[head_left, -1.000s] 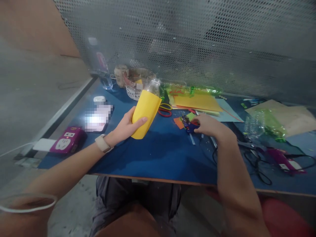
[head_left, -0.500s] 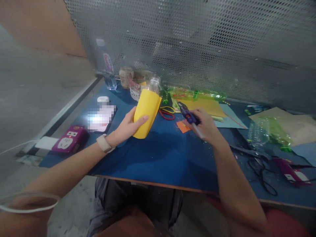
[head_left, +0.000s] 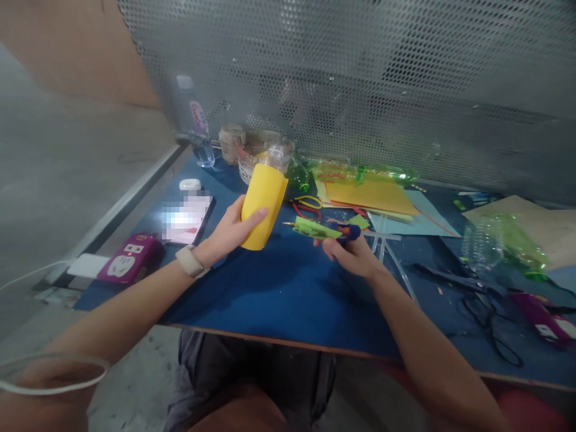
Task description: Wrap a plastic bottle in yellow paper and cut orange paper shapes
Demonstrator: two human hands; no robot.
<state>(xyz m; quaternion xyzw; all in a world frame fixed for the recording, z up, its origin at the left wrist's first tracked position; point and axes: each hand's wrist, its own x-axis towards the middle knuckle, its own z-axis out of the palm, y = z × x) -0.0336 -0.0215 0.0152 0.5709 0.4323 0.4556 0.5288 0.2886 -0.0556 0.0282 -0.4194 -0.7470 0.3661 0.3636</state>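
the left hand [head_left: 229, 231] is closed around a bottle wrapped in yellow paper [head_left: 262, 204], thumb laid across the front of the wrap, fingers behind it. the bottle is held clear of the blue table [head_left: 279, 288], tilted slightly with its clear neck pointing up and away from the person. the left forearm runs from the lower left of the view up to the wrist, which carries a watch [head_left: 189, 261] with a pale strap.

the right hand [head_left: 353, 255] is clenched on the handle of a glue gun [head_left: 321, 230]. the gun lies roughly level, its green body extending left from the fist and its thin nozzle pointing at the yellow wrap, close to it but not touching. the right forearm comes in from the lower right, elbow low, wrist just above the table surface.

behind the bottle stand a basket [head_left: 245, 165] and a clear water bottle [head_left: 198, 129]. scissors with red and yellow handles [head_left: 308, 205] lie just beyond the gun. sheets of orange paper [head_left: 369, 195] lie further back, with flattened green plastic bottles [head_left: 360, 173] against the perforated metal screen [head_left: 360, 78]. clear glue sticks [head_left: 382, 240] lie to the right of the right hand. a phone [head_left: 186, 216] and a purple power strip [head_left: 126, 264] sit to the left of the left hand.
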